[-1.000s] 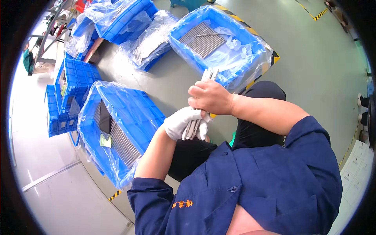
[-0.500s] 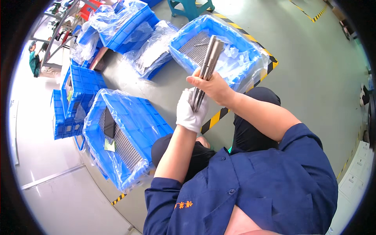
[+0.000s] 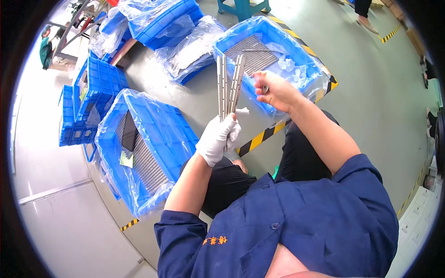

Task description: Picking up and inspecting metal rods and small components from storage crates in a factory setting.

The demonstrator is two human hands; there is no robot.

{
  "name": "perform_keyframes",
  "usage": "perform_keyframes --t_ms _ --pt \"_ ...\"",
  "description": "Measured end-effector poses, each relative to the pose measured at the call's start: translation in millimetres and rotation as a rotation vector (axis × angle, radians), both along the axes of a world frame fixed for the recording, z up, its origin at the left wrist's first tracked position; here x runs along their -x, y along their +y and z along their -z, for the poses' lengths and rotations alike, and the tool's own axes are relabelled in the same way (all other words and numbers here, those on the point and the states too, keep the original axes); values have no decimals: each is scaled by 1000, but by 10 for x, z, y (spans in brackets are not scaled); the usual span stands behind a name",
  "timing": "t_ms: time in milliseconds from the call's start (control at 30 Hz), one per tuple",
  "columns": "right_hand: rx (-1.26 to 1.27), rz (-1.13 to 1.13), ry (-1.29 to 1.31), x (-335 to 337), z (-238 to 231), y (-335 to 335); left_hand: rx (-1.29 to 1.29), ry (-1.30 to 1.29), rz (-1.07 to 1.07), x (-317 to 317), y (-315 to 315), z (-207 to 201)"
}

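Observation:
My left hand (image 3: pixel 216 140), in a white glove, is closed around the lower ends of several slim metal rods (image 3: pixel 230 85). The rods stand nearly upright and fan apart at the top, with small dark holes along them. To their right, my bare right hand (image 3: pixel 279 92) is apart from the bundle, its fingers curled. A small round metallic spot shows between those fingers; I cannot tell what it belongs to. Beyond both hands is a blue crate (image 3: pixel 222 46) lined with clear plastic, holding a row of similar rods (image 3: pixel 252 53) and some crumpled film.
At the left, another plastic-lined blue crate (image 3: pixel 174 125) holds rods, a dark flat piece (image 3: pixel 130 132) and a green slip (image 3: pixel 126 159). Stacked blue crates (image 3: pixel 99 78) stand behind it. A teal stool (image 3: pixel 242 10) is at the back. Another person's legs (image 3: pixel 364 14) show far right.
My right hand has come off the rod bundle and moved right. The bundle in my left hand has shifted left and spread into a fan. A person's legs have appeared at the upper right.

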State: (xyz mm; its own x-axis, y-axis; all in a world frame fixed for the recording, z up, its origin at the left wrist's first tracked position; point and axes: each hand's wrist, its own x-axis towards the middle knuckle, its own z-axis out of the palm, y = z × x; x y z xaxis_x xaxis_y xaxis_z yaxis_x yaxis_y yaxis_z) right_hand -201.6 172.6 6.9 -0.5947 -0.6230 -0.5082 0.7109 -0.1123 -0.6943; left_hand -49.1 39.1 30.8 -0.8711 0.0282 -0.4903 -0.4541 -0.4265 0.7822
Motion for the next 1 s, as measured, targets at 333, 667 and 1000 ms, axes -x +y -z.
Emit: perform_keyframes --t_ms 333,667,1000 --pt "-370 -641 1421 -283 -83 -19 106 18 -175 -20 -39 47" --pt "399 -36 390 209 -323 191 124 35 -94 -34 -21 -80" --pt "106 58 987 25 -309 111 140 32 -121 -50 2 -81"
